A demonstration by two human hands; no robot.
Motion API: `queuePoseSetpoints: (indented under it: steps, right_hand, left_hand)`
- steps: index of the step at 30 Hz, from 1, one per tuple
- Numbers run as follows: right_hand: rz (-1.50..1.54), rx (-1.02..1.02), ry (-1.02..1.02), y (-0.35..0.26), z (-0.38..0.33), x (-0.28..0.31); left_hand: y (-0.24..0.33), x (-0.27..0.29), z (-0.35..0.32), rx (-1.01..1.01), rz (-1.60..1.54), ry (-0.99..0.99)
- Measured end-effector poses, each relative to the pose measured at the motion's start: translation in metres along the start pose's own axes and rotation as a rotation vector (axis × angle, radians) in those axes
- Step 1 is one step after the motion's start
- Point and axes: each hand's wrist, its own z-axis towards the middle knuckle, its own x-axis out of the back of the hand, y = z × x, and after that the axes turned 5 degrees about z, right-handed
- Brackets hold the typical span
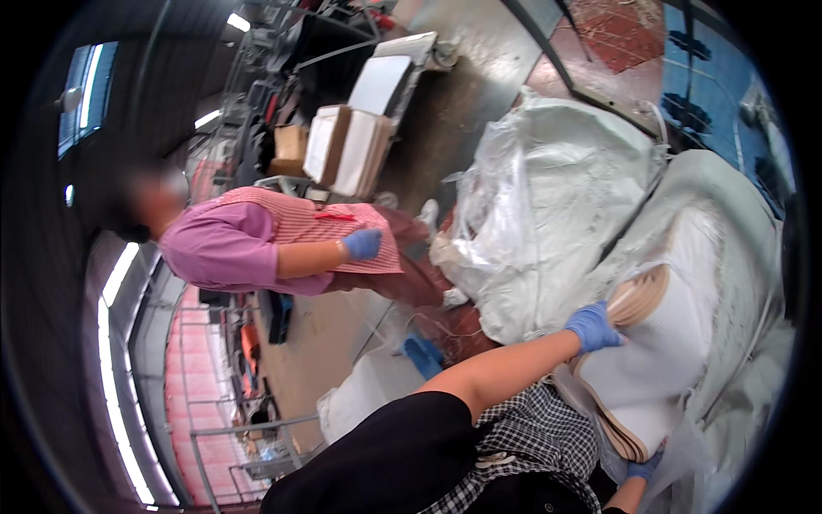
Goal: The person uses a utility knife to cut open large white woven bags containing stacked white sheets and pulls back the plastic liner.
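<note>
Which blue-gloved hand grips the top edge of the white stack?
The left hand, at the stack's upper edge. The right hand is below; the co-worker's glove is far off.

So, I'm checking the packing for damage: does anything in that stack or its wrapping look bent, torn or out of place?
Yes. The stack of white sheets is bowed, its tan edges curling up by the left hand, not lying flat. The clear plastic wrap around it is crumpled and pulled open. The right hand grips the stack's lower corner. I see no tears in the sheets.
</note>
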Motion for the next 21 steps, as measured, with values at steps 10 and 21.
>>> queuePoseSetpoints:
  steps: [10,21]
  right_hand:
    - [-0.083,0.18,-0.303,0.003,-0.015,0.026]
    - [0.022,0.137,-0.168,-0.042,-0.004,0.054]
  left_hand:
    - [-0.034,-0.034,-0.003,-0.153,-0.125,-0.204]
    - [-0.026,-0.032,-0.002,-0.2,-0.252,-0.229]
